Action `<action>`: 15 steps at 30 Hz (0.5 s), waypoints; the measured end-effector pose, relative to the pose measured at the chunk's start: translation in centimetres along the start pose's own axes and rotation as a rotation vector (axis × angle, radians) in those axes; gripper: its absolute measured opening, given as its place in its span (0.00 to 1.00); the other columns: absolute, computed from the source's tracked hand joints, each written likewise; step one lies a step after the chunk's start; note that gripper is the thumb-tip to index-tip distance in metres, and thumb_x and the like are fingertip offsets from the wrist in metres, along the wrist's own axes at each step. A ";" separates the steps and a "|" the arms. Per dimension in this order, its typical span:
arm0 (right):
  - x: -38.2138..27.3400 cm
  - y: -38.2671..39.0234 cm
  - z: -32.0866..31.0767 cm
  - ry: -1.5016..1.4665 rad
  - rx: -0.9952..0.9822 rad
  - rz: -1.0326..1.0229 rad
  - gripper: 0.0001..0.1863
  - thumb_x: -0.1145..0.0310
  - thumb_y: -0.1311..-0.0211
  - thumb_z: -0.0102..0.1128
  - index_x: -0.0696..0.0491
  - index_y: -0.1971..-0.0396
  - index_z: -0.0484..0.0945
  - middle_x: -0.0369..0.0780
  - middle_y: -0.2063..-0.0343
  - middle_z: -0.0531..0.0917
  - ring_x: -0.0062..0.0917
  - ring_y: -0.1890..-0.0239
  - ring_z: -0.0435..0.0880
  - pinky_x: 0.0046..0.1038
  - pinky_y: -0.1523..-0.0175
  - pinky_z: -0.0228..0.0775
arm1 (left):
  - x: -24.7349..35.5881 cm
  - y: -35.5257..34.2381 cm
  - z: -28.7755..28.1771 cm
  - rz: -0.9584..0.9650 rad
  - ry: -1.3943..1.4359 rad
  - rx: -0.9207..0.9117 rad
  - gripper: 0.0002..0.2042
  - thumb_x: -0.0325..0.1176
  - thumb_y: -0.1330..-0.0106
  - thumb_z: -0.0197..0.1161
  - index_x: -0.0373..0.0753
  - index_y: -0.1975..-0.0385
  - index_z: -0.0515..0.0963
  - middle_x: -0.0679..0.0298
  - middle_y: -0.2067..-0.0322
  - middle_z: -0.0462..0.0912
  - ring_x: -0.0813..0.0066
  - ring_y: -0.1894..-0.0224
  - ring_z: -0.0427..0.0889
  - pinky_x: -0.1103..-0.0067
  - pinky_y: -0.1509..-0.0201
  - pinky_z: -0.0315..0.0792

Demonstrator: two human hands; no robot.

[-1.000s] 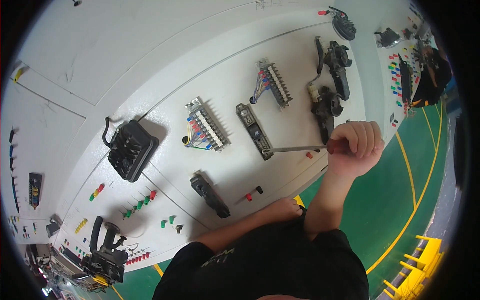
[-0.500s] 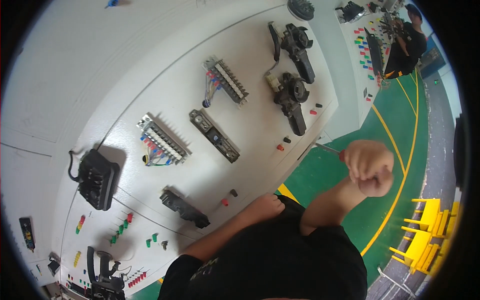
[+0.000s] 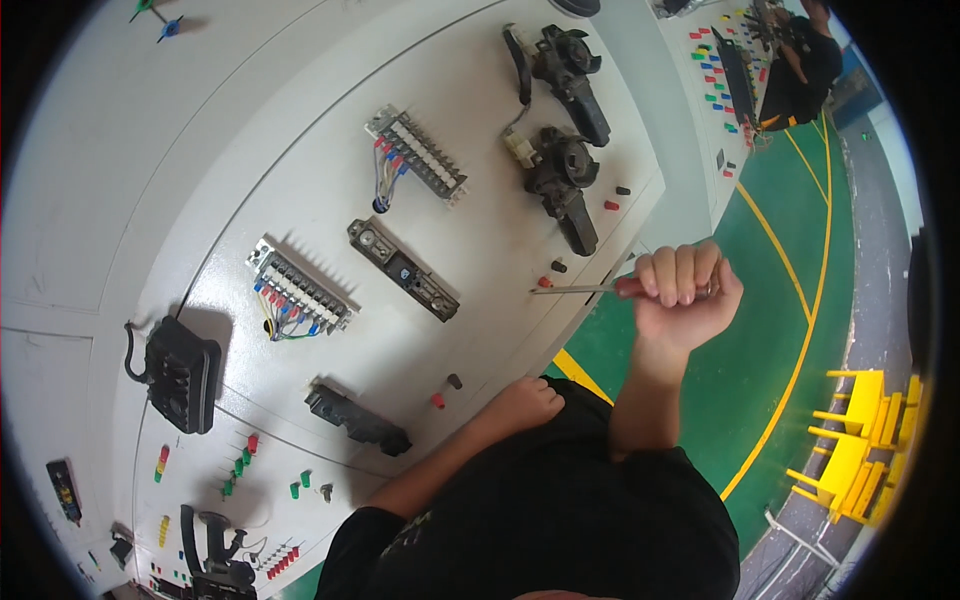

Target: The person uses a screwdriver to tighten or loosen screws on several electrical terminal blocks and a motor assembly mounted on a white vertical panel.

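Observation:
My right hand is closed around the red handle of a screwdriver. The metal shaft points left over the edge of the white panel, its tip close to a red socket and a black socket. Whether the tip touches the panel cannot be told. My left hand is curled closed by the panel's near edge, right of another red socket. Its inner side is hidden, so anything in it does not show. A long grey-black switch strip is mounted mid-panel.
Two terminal blocks with coloured wires sit farther in. Black steering-column switches are at the upper right, a black box at the left. Yellow chairs stand on the right; another person is far right.
My right hand has swung left and turned, bringing the screwdriver's shaft over the panel edge. My left hand stays closed near the same edge. The whole view has shifted slightly.

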State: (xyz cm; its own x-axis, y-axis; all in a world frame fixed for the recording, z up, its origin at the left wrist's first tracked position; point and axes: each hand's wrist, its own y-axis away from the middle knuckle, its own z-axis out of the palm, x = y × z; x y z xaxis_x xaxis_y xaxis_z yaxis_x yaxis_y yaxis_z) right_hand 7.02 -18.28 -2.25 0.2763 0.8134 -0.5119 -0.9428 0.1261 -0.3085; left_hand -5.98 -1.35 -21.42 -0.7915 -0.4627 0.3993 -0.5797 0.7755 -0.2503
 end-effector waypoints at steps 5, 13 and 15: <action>3.7 1.3 3.6 -0.064 -0.439 -0.040 0.23 0.54 0.29 0.42 0.49 0.84 0.64 0.32 0.92 0.66 0.23 0.90 0.61 0.29 0.81 0.53 | 0.1 0.0 -0.3 -0.009 0.024 0.066 0.06 0.31 0.45 0.60 0.43 0.77 0.69 0.66 0.78 0.74 0.69 0.69 0.79 0.72 0.65 0.75; 6.6 1.3 5.3 -0.083 -0.627 -0.017 0.24 0.54 0.29 0.47 0.51 0.84 0.66 0.33 0.91 0.68 0.25 0.89 0.64 0.30 0.80 0.56 | -0.1 0.0 0.4 -0.017 0.045 0.147 0.05 0.31 0.47 0.61 0.43 0.81 0.72 0.66 0.80 0.77 0.69 0.72 0.81 0.74 0.66 0.76; 7.1 1.2 5.5 -0.006 -0.674 -0.046 0.23 0.55 0.29 0.47 0.51 0.84 0.67 0.34 0.90 0.69 0.25 0.88 0.65 0.30 0.80 0.57 | -0.1 0.0 0.7 -0.001 0.039 0.143 0.06 0.32 0.47 0.60 0.43 0.79 0.70 0.67 0.79 0.74 0.69 0.71 0.79 0.74 0.67 0.74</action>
State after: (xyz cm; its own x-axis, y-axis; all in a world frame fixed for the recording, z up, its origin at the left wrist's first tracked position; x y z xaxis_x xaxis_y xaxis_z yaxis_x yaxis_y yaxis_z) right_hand 6.83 -9.17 -1.84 0.3100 0.8192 -0.4824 -0.6070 -0.2199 -0.7636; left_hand -6.03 -1.56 -22.08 -0.7841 -0.4442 0.4334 -0.6045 0.7047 -0.3714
